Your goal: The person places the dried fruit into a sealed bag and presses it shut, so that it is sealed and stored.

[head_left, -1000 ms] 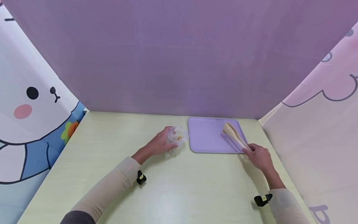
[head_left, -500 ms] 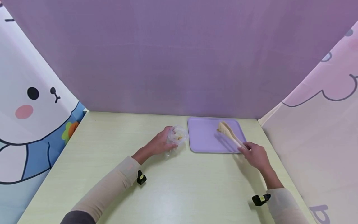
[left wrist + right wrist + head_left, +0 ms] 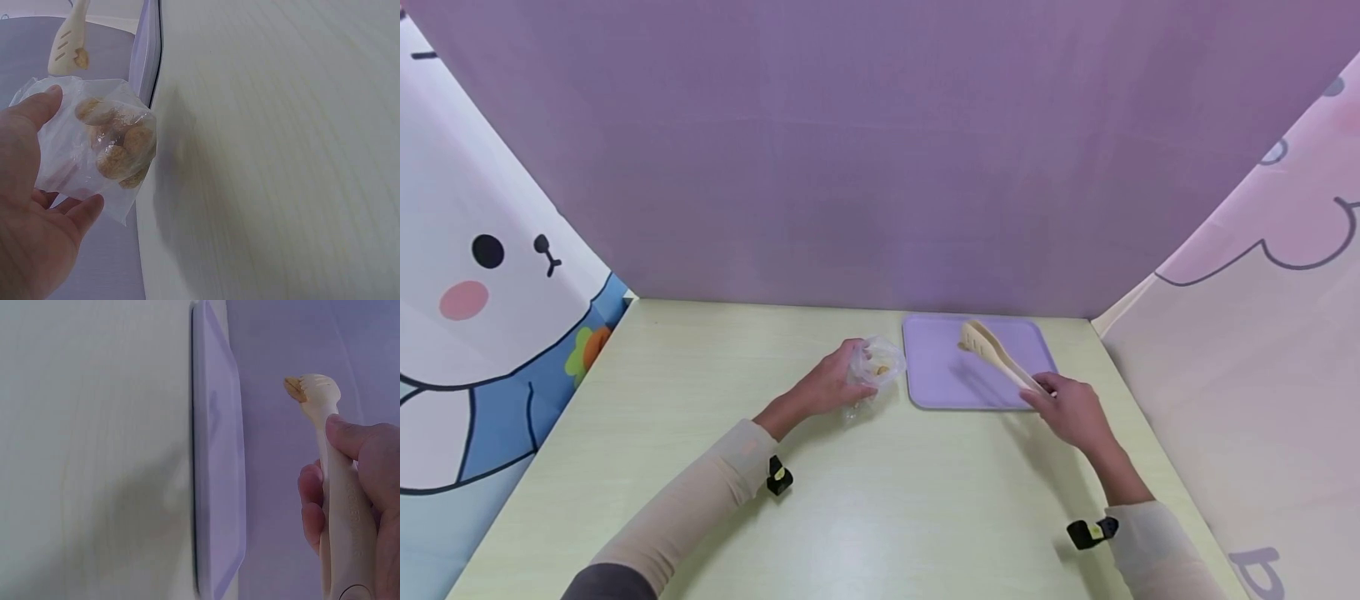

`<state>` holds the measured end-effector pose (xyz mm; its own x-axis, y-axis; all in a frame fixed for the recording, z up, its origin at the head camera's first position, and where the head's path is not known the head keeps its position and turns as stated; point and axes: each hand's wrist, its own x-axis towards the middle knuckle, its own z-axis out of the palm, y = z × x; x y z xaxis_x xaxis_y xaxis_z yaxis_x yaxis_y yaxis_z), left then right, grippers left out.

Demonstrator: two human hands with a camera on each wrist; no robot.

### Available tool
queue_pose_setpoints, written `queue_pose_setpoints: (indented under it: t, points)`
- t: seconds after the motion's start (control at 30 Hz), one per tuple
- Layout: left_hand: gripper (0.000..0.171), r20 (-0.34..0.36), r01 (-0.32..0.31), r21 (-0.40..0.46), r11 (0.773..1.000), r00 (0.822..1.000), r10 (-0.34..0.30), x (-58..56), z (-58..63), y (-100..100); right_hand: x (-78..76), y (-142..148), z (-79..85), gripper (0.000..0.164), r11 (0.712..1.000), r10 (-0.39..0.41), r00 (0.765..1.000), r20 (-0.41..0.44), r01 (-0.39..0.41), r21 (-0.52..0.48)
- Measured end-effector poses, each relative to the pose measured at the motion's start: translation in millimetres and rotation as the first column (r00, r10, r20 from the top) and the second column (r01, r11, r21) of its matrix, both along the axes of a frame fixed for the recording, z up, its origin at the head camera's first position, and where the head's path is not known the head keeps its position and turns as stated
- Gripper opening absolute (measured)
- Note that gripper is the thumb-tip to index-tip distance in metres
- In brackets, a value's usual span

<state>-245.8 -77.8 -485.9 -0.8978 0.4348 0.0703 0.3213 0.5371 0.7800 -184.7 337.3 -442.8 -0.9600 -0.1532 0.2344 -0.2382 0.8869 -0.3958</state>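
My left hand [image 3: 831,383] holds a clear plastic bag [image 3: 876,358] with its mouth spread, just left of the lilac tray. Several tan, rounded, peanut-like pieces [image 3: 125,147] show through the plastic in the left wrist view. Beige tongs [image 3: 996,352] are in my right hand [image 3: 1070,408], thumb on one arm and fingers on the other. A small tan piece [image 3: 295,389] sits pinched at the tongs' slotted tips, above the tray and apart from the bag. The exact kind of these pieces is unclear.
The lilac tray [image 3: 936,392] lies near the back edge of the pale wooden table [image 3: 880,500]. A purple cloth wall [image 3: 865,167] rises behind it. Cartoon-printed panels [image 3: 1255,350] close in both sides.
My right hand has moved left with the tongs, carrying the tan piece across above the tray toward the bag. My left hand and the bag have stayed in place.
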Motion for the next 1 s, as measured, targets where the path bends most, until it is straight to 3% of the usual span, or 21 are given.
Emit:
queue_pose_setpoints:
  t: [0.13,0.77,1.0]
  points:
    - [0.082,0.005,0.001,-0.001,1.0,1.0,-0.001,0.2,0.9,0,0.6,-11,7.4,0.029,0.999,0.041,0.998,-0.037,-0.04,0.012]
    - [0.082,-0.008,0.009,0.005,1.0,1.0,-0.009,-1.4,-1.2,1,1.8,-48,21.9,0.028,0.994,0.101,0.995,0.024,-0.1,-0.047]
    - [0.083,-0.01,0.006,-0.001,1.0,1.0,-0.006,-2.1,-2.0,2,3.2,-65,25.4,0.03,0.989,0.14,0.99,0.008,-0.14,-0.036]
